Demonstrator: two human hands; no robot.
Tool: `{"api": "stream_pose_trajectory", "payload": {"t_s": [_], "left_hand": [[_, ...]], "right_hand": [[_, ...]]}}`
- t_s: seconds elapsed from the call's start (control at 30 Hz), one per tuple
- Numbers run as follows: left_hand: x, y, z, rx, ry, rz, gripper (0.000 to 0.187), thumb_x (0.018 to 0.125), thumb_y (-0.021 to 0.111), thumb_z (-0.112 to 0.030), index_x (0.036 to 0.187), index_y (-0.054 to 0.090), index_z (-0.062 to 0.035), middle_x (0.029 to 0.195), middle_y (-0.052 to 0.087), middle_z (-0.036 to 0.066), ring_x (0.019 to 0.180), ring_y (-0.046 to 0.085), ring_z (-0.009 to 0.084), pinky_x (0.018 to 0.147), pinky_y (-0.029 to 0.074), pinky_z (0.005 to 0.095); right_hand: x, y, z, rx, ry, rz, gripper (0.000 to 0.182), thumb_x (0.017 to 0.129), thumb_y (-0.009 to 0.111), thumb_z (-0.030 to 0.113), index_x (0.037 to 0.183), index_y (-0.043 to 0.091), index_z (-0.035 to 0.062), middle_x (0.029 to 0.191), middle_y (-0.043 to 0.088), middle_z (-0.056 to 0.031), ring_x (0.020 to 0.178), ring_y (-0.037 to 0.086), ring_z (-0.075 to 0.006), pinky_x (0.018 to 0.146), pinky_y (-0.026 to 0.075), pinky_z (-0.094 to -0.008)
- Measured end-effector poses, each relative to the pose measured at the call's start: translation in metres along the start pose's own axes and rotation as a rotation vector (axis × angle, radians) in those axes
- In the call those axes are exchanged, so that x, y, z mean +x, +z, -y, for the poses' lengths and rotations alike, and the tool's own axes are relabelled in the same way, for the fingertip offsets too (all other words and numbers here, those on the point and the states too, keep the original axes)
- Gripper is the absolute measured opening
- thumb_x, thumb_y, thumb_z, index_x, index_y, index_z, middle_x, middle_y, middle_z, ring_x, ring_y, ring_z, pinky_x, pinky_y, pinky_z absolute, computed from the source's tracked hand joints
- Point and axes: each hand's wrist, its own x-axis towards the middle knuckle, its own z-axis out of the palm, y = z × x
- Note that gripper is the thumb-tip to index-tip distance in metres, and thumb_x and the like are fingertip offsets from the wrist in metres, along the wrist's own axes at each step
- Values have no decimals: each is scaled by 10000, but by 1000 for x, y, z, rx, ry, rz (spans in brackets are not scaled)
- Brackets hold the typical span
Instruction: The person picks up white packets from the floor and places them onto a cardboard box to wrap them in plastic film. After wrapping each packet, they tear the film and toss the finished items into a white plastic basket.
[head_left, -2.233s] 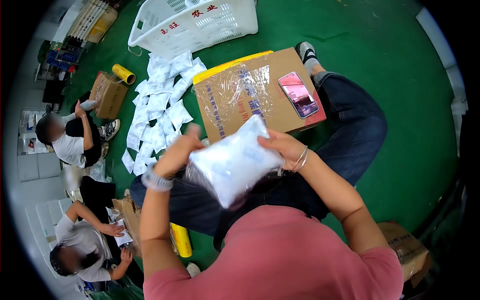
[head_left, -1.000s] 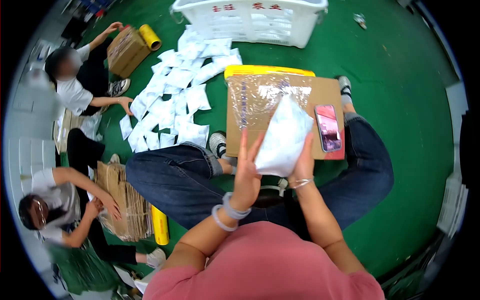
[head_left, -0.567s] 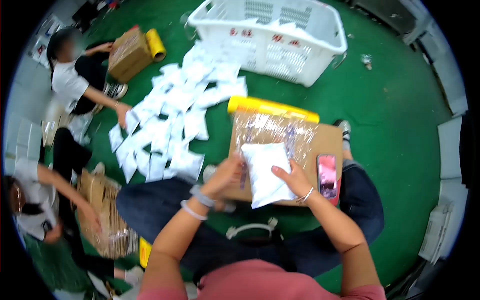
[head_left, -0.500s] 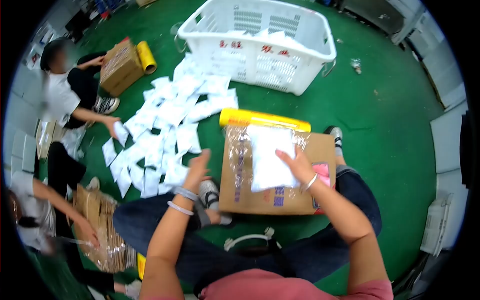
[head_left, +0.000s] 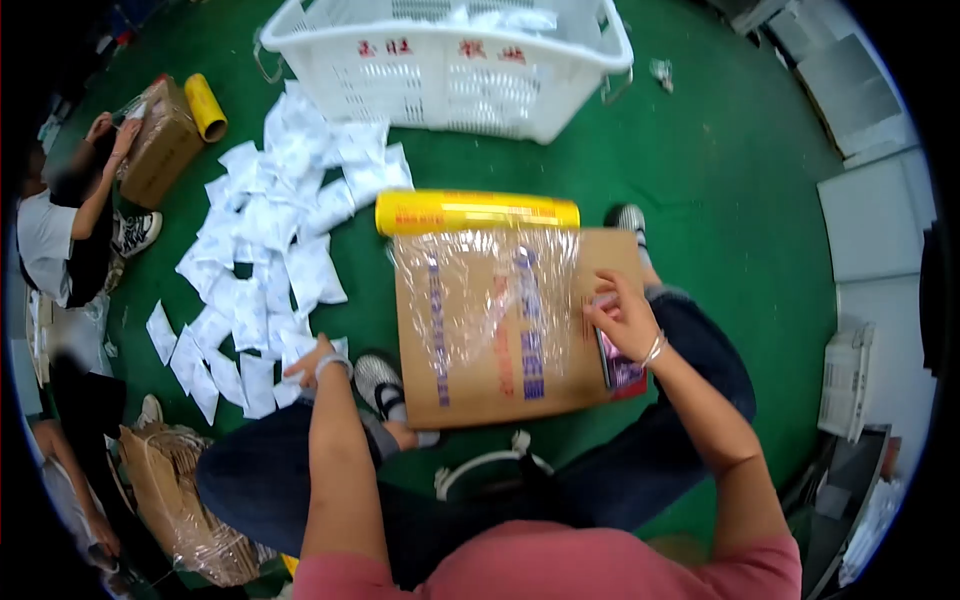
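My left hand (head_left: 313,361) is at the near edge of a pile of white packets (head_left: 268,220) on the floor, fingers apart and right at the closest ones. My right hand (head_left: 626,318) is over the right side of a cardboard box (head_left: 480,390), fingers bent, a gap showing between thumb and fingertips and nothing held. Below it lies a phone (head_left: 622,372) with a pinkish surface. Clear plastic film (head_left: 500,290) covers much of the box top, which carries purple and red print. A yellow roll (head_left: 478,211) lies along the box's far edge.
Beyond the box stands a white plastic basket (head_left: 440,85) with white packets inside. At the left, a person (head_left: 60,235) works at another carton (head_left: 165,140) beside a yellow roll (head_left: 205,107). Flattened cardboard (head_left: 185,500) lies near another person's arm (head_left: 75,480).
The white packet has left my right hand and the box top. My left hand has moved left and down to the pile. The person at the left now has both hands at their carton.
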Motion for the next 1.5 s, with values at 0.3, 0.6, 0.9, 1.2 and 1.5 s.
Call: {"api": "stream_pose_trajectory", "payload": {"t_s": [0.3,0.6,0.9,1.2,1.5], "left_hand": [[-86,-106,-21,-1313,257,502,899,613,731,-327,1280,248,36,1245,385,226,1041,490,315,821,468,402],[-261,-151,-1,-323,2261,414,1113,467,794,-252,1348,181,39,1244,391,239,1117,397,378,968,324,420],[-295,-93,8,346,2393,615,1079,459,803,-252,1339,235,6,1337,345,199,1214,339,371,1013,273,419],[-203,-137,60,111,2264,388,344,694,702,-230,799,456,-14,796,465,150,725,483,317,612,396,381],[-148,-120,87,516,2401,-70,72,768,510,-130,783,495,-61,799,498,109,684,533,265,538,453,373]], "right_hand": [[-90,40,-44,-480,124,-57,400,790,596,377,927,575,2,769,617,-164,684,610,-324,636,487,-414],[-48,67,-64,344,361,327,212,786,599,187,813,633,-21,781,653,-127,728,643,-207,626,515,-311],[-18,-20,-51,1192,-110,-7,138,830,530,122,853,605,8,875,589,-61,832,546,-146,789,437,-275],[70,67,-21,-340,-927,-49,406,787,599,306,1154,520,152,1238,451,-116,1157,421,-291,935,363,-388],[68,56,41,-954,-653,256,881,600,700,539,1353,289,338,1320,357,-179,1247,312,-334,1005,271,-407]]}}
